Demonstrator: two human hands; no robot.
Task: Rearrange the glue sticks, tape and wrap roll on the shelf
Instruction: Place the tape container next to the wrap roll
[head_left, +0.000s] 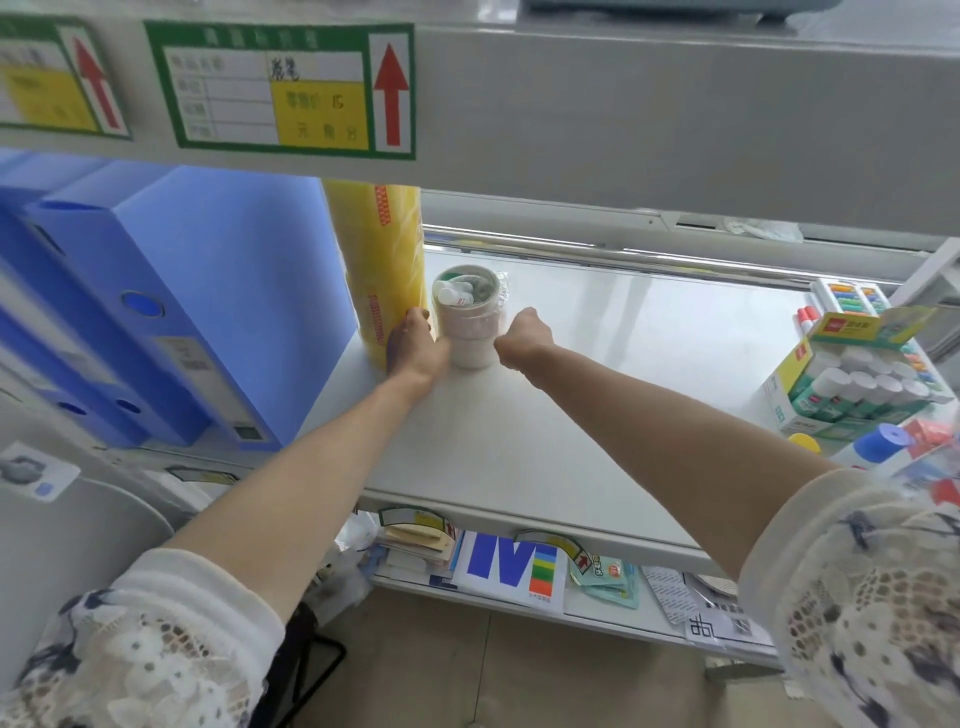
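Observation:
A stack of white tape rolls (471, 332) stands on the white shelf (597, 395), with a couple of glue sticks (453, 295) poking out of its hollow core. Just left of it a tall yellow wrap roll (387, 270) stands upright. My left hand (413, 345) is wedged between the wrap roll and the tape stack and touches the stack's left side. My right hand (523, 338) is curled against the stack's right side. Both hands clasp the stack between them.
Blue file boxes (156, 312) lean at the shelf's left. A box of glue sticks (852, 384), markers and a blue-capped bottle (883, 441) crowd the right end. A shelf edge with price labels (280, 88) hangs overhead. A lower shelf holds papers and packets (509, 566).

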